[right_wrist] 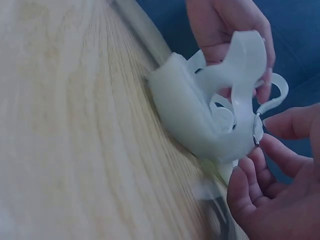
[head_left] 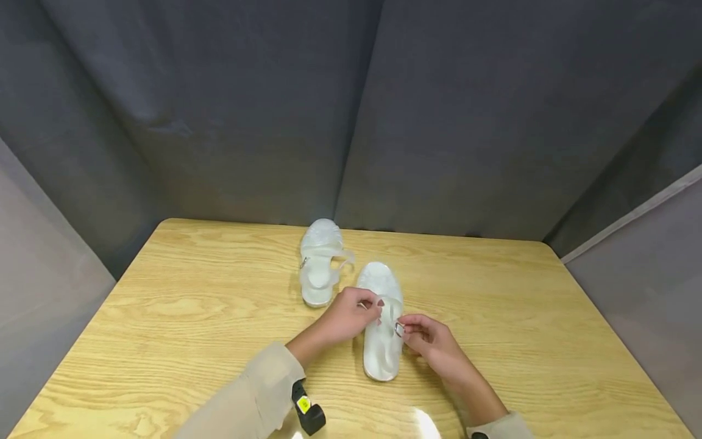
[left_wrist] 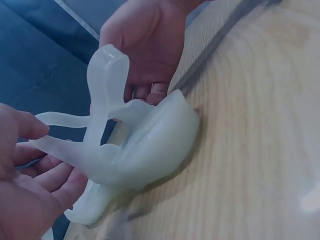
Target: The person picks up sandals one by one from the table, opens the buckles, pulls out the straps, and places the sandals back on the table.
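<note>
A translucent white sandal [head_left: 379,278] lies sole-down on the wooden table, its toe pointing away from me. My left hand [head_left: 348,313] reaches in from its left side and pinches the free end of a strap [left_wrist: 62,151] between thumb and fingers. On the other side, my right hand [head_left: 432,342] holds the small metal buckle [right_wrist: 257,130] at its fingertips. Between the hands, the heel piece [left_wrist: 107,75] rises in a loop at the back of the sandal. A matching sandal [head_left: 321,235] sits farther back to the left, its strap hanging out to the right.
The wooden table [head_left: 208,305] extends to both sides of the sandals. Dark grey curtains [head_left: 247,122] hang behind it, with pale panels [head_left: 652,292] at left and right. A black device with a yellow tag [head_left: 307,407] is on my left sleeve.
</note>
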The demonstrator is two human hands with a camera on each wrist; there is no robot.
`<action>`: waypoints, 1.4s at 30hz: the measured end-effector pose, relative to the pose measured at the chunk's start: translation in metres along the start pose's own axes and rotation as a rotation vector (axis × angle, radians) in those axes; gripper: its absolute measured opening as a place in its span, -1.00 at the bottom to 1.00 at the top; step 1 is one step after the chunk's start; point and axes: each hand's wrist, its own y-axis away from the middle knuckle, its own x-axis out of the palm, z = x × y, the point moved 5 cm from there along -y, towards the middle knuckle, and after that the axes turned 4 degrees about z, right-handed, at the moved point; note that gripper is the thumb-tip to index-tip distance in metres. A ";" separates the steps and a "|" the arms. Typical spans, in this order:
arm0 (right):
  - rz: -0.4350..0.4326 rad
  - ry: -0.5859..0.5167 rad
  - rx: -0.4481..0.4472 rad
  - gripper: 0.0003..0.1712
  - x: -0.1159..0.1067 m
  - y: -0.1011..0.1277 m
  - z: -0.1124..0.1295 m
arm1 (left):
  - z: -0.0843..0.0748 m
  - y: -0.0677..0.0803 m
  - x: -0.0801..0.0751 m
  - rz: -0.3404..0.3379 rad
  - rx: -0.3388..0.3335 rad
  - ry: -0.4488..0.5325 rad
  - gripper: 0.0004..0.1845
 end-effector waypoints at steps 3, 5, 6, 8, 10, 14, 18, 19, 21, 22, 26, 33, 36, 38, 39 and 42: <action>0.042 -0.003 -0.025 -0.61 0.001 0.007 -0.001 | -0.001 0.008 0.001 0.019 0.007 0.012 -0.82; 0.065 -0.010 -0.033 -0.59 0.003 0.011 -0.002 | -0.003 0.014 0.003 0.033 0.008 0.020 -0.81; 0.075 -0.011 -0.038 -0.59 0.004 0.013 -0.002 | -0.004 0.016 0.004 0.042 0.012 0.024 -0.81; 0.086 -0.018 -0.046 -0.59 0.006 0.017 -0.004 | -0.005 0.021 0.007 0.066 0.013 0.041 -0.81; 0.090 -0.024 -0.055 -0.59 0.007 0.019 -0.006 | -0.007 0.025 0.008 0.083 0.020 0.048 -0.83; 0.099 -0.041 -0.080 -0.59 0.009 0.022 -0.008 | -0.009 0.028 0.008 0.096 0.035 0.032 -0.87; 0.114 -0.036 -0.103 -0.58 0.011 0.020 -0.009 | -0.011 0.025 0.007 0.087 0.033 -0.035 -0.90; 0.120 -0.032 -0.107 -0.58 0.011 0.019 -0.009 | -0.011 0.024 0.006 0.082 0.030 -0.053 -0.90; 0.136 -0.022 -0.117 -0.59 0.011 0.016 -0.009 | -0.012 0.021 0.006 0.077 0.032 -0.095 -0.85; 0.145 -0.015 -0.123 -0.59 0.011 0.015 -0.010 | -0.013 0.020 0.007 0.074 0.040 -0.117 -0.81; 0.164 0.029 -0.135 -0.60 0.008 0.011 -0.012 | -0.027 0.016 0.012 0.080 0.128 -0.338 -0.69; 0.186 0.069 -0.166 -0.66 0.004 0.009 -0.015 | -0.058 0.014 0.036 0.124 0.382 -0.782 -0.80; 0.202 0.076 -0.180 -0.69 0.004 0.009 -0.015 | -0.059 0.015 0.044 0.137 0.412 -0.904 -0.89; 0.214 0.079 -0.176 -0.71 0.004 0.009 -0.015 | -0.056 0.016 0.046 0.140 0.397 -0.954 -0.92; 0.221 0.077 -0.170 -0.73 0.004 0.010 -0.015 | -0.055 0.017 0.047 0.138 0.389 -0.974 -0.93; 0.247 0.063 -0.154 -0.76 0.005 0.010 -0.014 | -0.049 0.019 0.045 0.140 0.337 -0.974 -0.93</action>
